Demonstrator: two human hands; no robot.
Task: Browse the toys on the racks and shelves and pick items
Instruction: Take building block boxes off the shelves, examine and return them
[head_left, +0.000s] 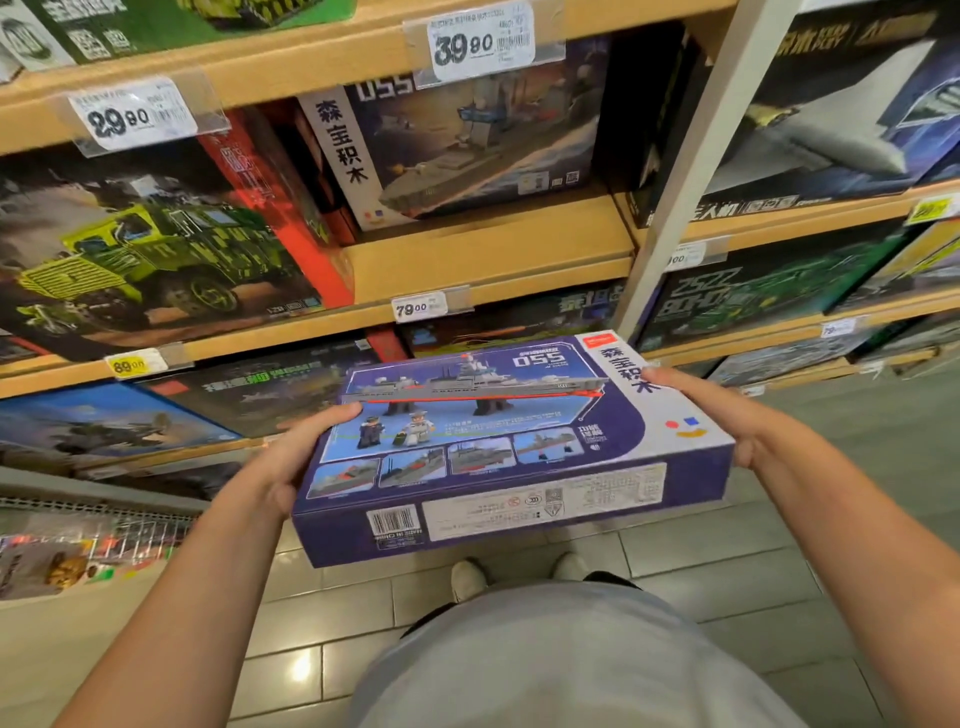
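A: Where's the box?

B: My left hand (291, 457) clasps the left end of the box (511, 447), thumb on top; my right hand (711, 410) clasps the right end, in front of the shelves (488, 249).

A: Handling?

B: Stiff cardboard, probably light; I'd hold it by the short ends.

The person's arms are bare from the wrists up to where they leave the picture, with no sleeve showing on either one. No ring, watch or band shows on the left hand (291, 457) or the right hand (727, 415). Below and between the hands hangs a plain light grey shirt (545, 665). Beyond its hem sit two white shoe (467, 577) toes under dark trouser cuffs.
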